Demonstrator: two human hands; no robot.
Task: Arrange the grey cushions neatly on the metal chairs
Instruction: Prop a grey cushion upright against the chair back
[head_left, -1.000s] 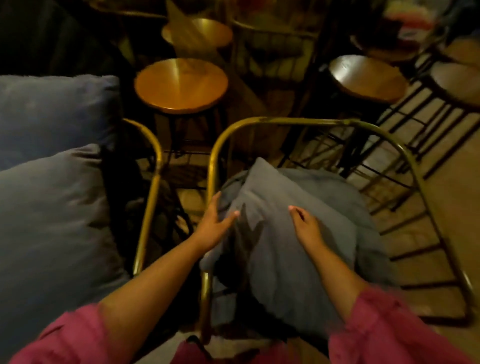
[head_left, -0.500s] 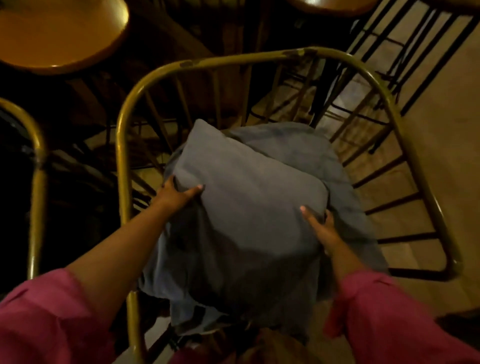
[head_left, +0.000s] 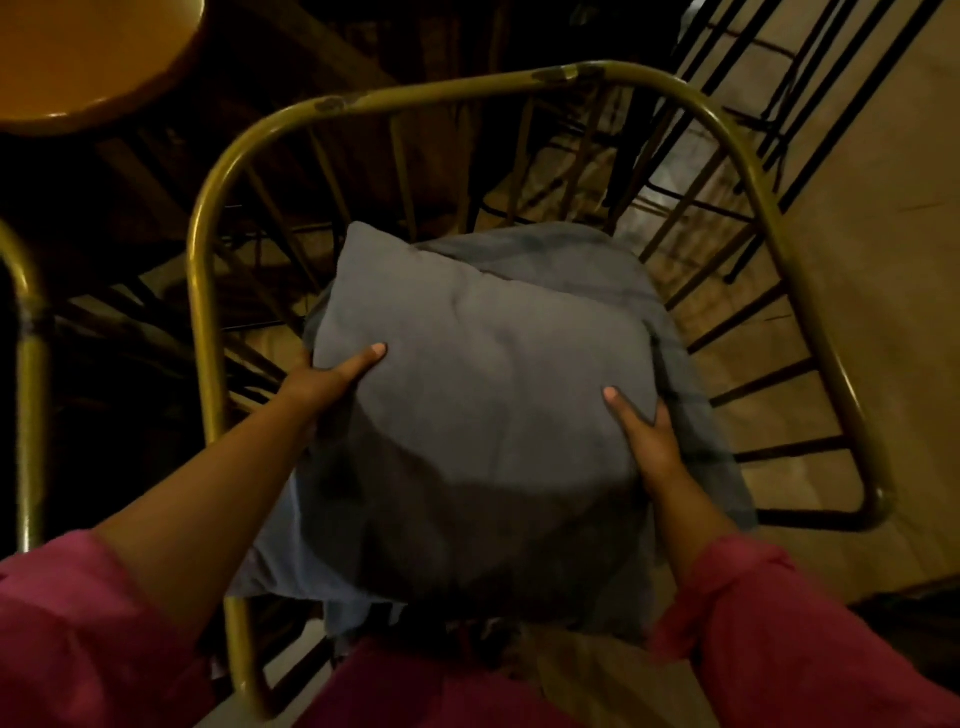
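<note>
A grey cushion (head_left: 483, 374) is held over the seat of a brass-coloured metal chair (head_left: 467, 91), which I see from above. My left hand (head_left: 324, 382) grips its left edge, thumb on top. My right hand (head_left: 647, 436) grips its right edge the same way. Beneath it lies a second grey cushion (head_left: 597, 260), rumpled, showing at the far side and along the right. The near half of the held cushion is in shadow.
A round wooden stool top (head_left: 88, 57) stands at the upper left. The rail of a neighbouring metal chair (head_left: 28, 374) runs down the left edge. Black wire chair frames (head_left: 769, 88) crowd the upper right, over a tan floor (head_left: 893, 270).
Both hands went from resting on the cushion to gripping its two side edges, and the cushion now sits flatter and squarer between them. My view has tilted down and closer over the chair.
</note>
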